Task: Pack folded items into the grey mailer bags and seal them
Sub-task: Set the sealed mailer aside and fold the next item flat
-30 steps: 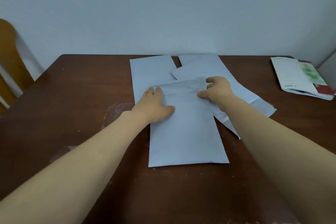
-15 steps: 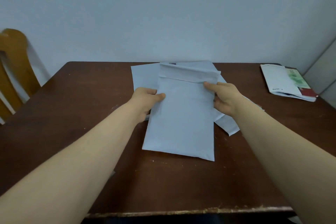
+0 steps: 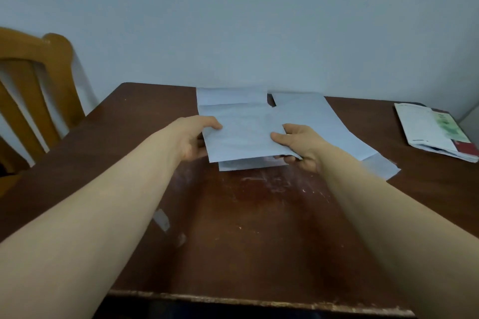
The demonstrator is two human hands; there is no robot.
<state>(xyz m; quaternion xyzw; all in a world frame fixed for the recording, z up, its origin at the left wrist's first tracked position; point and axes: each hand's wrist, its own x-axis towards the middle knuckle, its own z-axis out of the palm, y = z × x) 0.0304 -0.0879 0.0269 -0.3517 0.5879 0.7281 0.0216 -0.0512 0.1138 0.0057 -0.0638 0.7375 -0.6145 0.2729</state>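
Both hands hold one grey bag (image 3: 243,134) over the far middle of the brown worktop (image 3: 259,228). The left hand (image 3: 197,137) grips the bag's left edge, with the thumb on top and the fingers curled under. The right hand (image 3: 298,149) grips the right edge near the front corner, also with the thumb on top and the fingers under. The bag looks flat and thin. Its near edge is up off the worktop. Just under that near edge a pale grey edge (image 3: 246,165) sticks out. I cannot tell if it is part of the same bag or another one.

Two more grey bags lie flat on the worktop. The back bag (image 3: 230,97) is at the far edge by the wall (image 3: 233,21) and has a fold line across it. The held bag hides its near part. The side bag (image 3: 321,122) lies slanted to the right and reaches out past the right hand.

Some papers (image 3: 435,132) sit at the far right, well apart from the bags. A wooden chair (image 3: 33,80) stands at the left. A small pale strip (image 3: 162,220) lies on the worktop beside the left arm. The worktop is scratched, and its front edge is chipped.
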